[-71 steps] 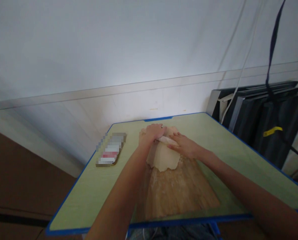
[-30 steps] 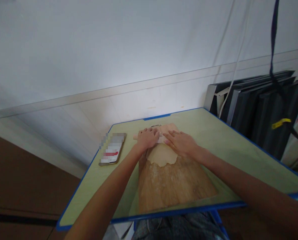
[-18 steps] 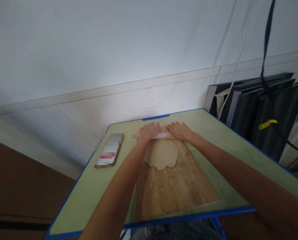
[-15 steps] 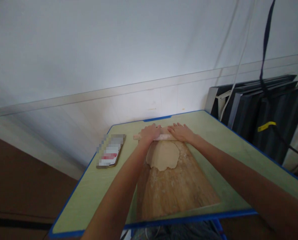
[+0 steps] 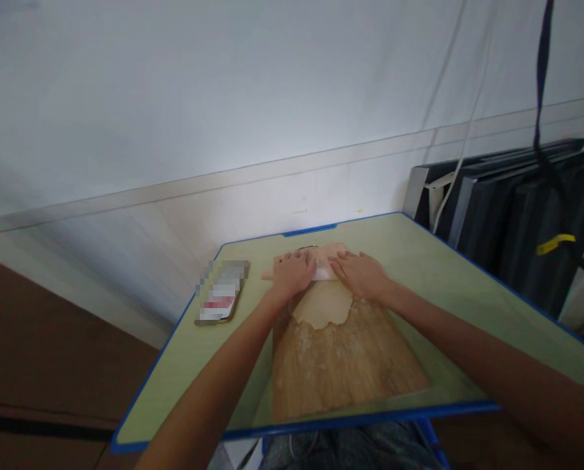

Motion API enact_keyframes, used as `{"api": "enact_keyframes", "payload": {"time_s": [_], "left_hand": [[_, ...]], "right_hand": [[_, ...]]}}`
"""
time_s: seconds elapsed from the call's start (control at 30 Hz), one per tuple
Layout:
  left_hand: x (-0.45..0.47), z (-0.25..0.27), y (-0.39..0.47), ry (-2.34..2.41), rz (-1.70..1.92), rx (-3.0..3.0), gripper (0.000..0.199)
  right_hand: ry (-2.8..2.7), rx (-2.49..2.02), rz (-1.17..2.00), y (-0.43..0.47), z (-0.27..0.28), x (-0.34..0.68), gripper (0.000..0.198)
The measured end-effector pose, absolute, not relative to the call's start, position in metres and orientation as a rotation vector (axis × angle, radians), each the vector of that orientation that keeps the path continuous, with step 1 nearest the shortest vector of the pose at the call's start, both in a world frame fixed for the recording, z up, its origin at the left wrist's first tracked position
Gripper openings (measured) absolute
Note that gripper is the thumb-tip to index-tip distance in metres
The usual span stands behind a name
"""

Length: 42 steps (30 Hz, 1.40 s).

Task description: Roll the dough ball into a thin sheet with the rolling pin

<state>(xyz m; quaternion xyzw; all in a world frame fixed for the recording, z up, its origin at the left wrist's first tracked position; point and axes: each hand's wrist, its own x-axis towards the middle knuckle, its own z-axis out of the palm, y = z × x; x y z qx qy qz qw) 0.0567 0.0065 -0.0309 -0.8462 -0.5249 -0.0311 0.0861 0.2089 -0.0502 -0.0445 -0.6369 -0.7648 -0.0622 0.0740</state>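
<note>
A pale wooden rolling pin (image 5: 324, 271) lies crosswise over a flat sheet of dough (image 5: 323, 307). My left hand (image 5: 295, 269) curves over the pin's left part, whose end sticks out past the fingers. On its right part rests my right hand (image 5: 363, 271), fingers bent over the top and thumb along the pin. The dough shows on both sides of the pin, with an uneven edge towards me. Beneath it is a floury wooden board (image 5: 345, 369). The pin's right end is hidden under my right hand.
The board lies on a pale green table (image 5: 419, 261) with a blue edge. A phone (image 5: 223, 292), partly blurred out, lies to the left. Behind stands a white wall (image 5: 253, 215). Dark panels (image 5: 498, 202) lean at the right, with a dark strap (image 5: 544, 85) hanging before them.
Both hands and the rolling pin have come slightly towards me over the dough. More dough now shows beyond the pin and less in front. The view has shifted a little.
</note>
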Motion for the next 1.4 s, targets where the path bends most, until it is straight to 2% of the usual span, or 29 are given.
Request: {"api": "enact_keyframes", "payload": {"time_s": [0.3, 0.47, 0.6, 0.8, 1.17, 1.4], "left_hand": [[0.076, -0.032, 0.053, -1.963, -0.091, -2.485, 0.055], [0.076, -0.028, 0.054, -1.887, -0.07, -2.54, 0.052], [0.067, -0.023, 0.036, -1.613, 0.084, -2.703, 0.047], [0.052, -0.029, 0.012, -1.401, 0.076, -2.675, 0.054], [0.075, -0.033, 0.061, -1.8, -0.022, -2.646, 0.06], [0.071, -0.032, 0.049, -1.76, -0.064, -2.605, 0.056]], "right_hand": [[-2.219, -2.094, -0.112, 0.003, -0.043, 0.225, 0.047], [-2.255, -2.114, -0.063, 0.01, -0.043, 0.228, 0.046], [-2.34, -2.031, -0.067, -0.013, -0.043, 0.225, 0.048], [-2.368, -1.899, -0.109, -0.05, -0.043, 0.217, 0.05], [-2.318, -2.06, -0.062, 0.006, -0.042, 0.228, 0.046], [-2.332, -2.028, -0.085, -0.001, -0.04, 0.226, 0.042]]}}
